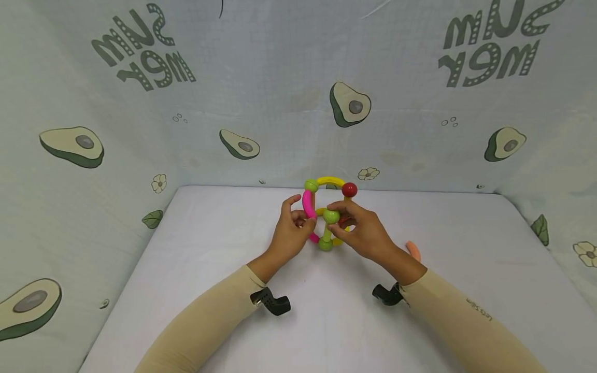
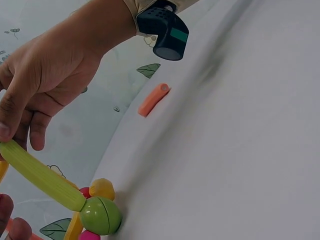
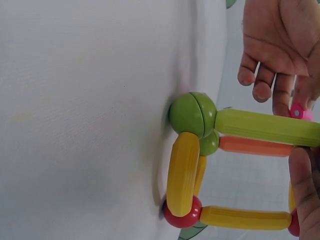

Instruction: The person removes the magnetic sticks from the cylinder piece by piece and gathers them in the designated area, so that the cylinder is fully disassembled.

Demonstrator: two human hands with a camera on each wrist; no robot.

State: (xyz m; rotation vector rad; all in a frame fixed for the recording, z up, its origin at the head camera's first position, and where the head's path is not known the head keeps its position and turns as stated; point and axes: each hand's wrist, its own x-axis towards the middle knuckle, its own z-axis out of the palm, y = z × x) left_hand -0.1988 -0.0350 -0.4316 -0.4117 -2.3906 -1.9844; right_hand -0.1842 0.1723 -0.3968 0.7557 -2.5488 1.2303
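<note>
A frame of coloured rods and balls stands on the table. My right hand (image 1: 366, 230) pinches a green ball (image 1: 331, 216) between thumb and index finger, at the top of an upright light-green rod (image 3: 270, 127). That rod's foot meets a lower green ball (image 2: 101, 215). At the frame's left side, my left hand (image 1: 291, 233) pinches a curved pink rod (image 1: 308, 203) near its lower end, with the index finger raised off it. The rod's round end shows at the left fingertips in the right wrist view. A red ball (image 1: 349, 189) and a yellow curved rod (image 1: 330, 181) form the upper back.
A loose orange curved rod (image 1: 413, 250) lies on the white table (image 1: 224, 228) beside the right wrist. Patterned cloth (image 1: 289, 129) hangs behind the table and at both sides. Each wrist bears a black camera (image 2: 167, 35).
</note>
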